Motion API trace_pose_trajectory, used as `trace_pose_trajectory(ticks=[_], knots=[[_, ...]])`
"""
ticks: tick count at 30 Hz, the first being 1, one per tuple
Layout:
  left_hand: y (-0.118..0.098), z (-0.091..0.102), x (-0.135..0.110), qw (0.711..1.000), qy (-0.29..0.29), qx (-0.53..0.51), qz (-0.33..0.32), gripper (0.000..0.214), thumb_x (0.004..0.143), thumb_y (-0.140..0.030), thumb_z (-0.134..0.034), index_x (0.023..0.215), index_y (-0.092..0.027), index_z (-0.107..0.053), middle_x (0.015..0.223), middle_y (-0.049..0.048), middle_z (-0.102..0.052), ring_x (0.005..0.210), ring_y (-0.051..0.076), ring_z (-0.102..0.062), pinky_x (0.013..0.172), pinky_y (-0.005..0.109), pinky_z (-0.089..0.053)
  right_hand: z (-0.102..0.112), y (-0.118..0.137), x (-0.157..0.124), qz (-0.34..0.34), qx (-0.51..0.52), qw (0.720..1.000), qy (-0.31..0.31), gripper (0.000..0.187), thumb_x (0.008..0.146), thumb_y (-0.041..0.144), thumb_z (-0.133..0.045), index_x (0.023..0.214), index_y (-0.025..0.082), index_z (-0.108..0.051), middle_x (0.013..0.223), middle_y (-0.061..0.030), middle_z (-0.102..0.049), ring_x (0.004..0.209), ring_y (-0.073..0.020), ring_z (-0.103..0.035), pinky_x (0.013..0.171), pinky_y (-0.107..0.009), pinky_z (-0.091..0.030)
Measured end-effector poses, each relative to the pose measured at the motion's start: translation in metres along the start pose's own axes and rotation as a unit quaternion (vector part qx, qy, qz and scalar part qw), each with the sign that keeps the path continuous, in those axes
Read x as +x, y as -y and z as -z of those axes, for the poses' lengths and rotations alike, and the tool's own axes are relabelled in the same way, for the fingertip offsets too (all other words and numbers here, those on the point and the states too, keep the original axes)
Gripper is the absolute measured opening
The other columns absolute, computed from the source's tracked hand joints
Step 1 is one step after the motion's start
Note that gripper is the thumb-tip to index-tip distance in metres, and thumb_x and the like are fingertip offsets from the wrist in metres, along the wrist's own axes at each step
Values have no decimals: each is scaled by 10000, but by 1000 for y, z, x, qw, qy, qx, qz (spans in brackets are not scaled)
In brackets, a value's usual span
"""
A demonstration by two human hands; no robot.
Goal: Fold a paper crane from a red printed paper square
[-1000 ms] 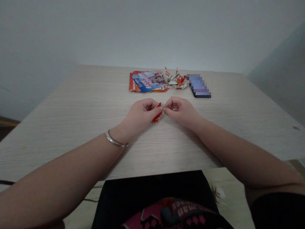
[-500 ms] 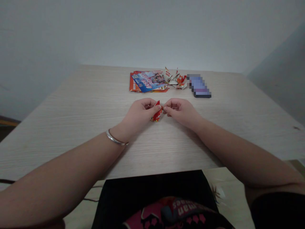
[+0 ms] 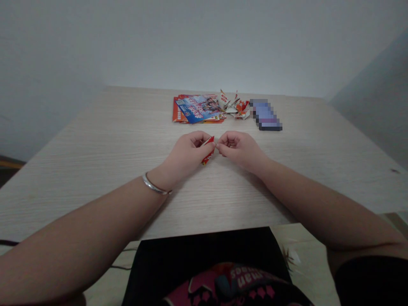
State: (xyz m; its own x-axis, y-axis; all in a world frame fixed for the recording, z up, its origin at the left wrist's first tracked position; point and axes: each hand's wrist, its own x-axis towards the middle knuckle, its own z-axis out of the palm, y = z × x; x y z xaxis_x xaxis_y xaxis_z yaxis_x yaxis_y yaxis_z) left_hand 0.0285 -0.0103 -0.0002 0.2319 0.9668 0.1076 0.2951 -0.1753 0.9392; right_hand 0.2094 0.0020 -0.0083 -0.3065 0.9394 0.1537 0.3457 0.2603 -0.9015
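Note:
A small folded piece of red printed paper (image 3: 208, 156) is pinched in my left hand (image 3: 190, 149), thumb on top, its lower corner poking out below the thumb. My right hand (image 3: 239, 148) has its thumb and forefinger pressed together right at the paper's right edge, close against the left thumb tip. Whatever lies between those right fingertips is too small to make out. Both hands are just above the pale wooden table (image 3: 204, 204). A silver bangle (image 3: 156, 185) circles my left wrist.
Beyond my hands lies a stack of colourful printed leaflets (image 3: 194, 109). Beside it sit several folded paper shapes (image 3: 236, 106) with pointed tips. A blurred-out phone (image 3: 267, 115) lies right of them. A wall (image 3: 204, 42) stands behind the table.
The red paper has turned slightly in my left hand, with less of its face showing below the thumb. My right fingertips have shifted slightly left, closer to the left thumb.

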Motion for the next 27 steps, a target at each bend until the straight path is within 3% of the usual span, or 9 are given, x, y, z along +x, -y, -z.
trace_pose_trajectory(ticks=[6,9,13,18,22,27], knots=[[5,-1,3,996,-16,-79,27,182,798,-313,-673,703,-178,-595,655,-36,-547,606,98,-452,579,247,-340,-3,0,2,-78,101,991,47,104,823,276,-702,797,213,-623,714,15,-667,640,-115,-578,643,-270,-484],[9,-3,6,993,-16,-113,27,205,804,-340,-695,708,-176,-620,663,-21,-580,627,107,-490,607,256,-377,-4,0,2,-70,98,991,56,183,772,278,-783,806,216,-613,743,17,-673,662,-119,-592,671,-282,-500],[6,-1,5,996,-22,-85,18,263,889,-394,-642,749,-174,-682,686,4,-628,640,121,-520,607,264,-403,-2,-4,3,-55,65,995,46,178,747,223,-779,780,212,-604,727,23,-653,652,-118,-575,665,-290,-478],[0,7,6,999,33,-27,1,154,846,-290,-679,888,-156,-740,773,23,-710,675,136,-594,658,271,-471,6,-11,7,-54,30,997,42,170,757,253,-757,735,208,-595,668,32,-615,607,-114,-519,589,-282,-404],[4,12,12,999,35,-8,-6,77,811,-216,-670,787,-159,-714,729,7,-694,658,126,-594,664,263,-478,7,-10,7,-39,53,996,58,136,746,237,-743,754,205,-612,675,37,-621,616,-104,-526,586,-265,-413],[12,13,15,999,42,-25,-12,83,826,-222,-665,848,-171,-727,735,-6,-678,649,119,-579,649,252,-474,8,-8,5,-27,117,987,107,207,754,294,-771,844,210,-605,761,16,-687,667,-109,-600,618,-256,-484]])
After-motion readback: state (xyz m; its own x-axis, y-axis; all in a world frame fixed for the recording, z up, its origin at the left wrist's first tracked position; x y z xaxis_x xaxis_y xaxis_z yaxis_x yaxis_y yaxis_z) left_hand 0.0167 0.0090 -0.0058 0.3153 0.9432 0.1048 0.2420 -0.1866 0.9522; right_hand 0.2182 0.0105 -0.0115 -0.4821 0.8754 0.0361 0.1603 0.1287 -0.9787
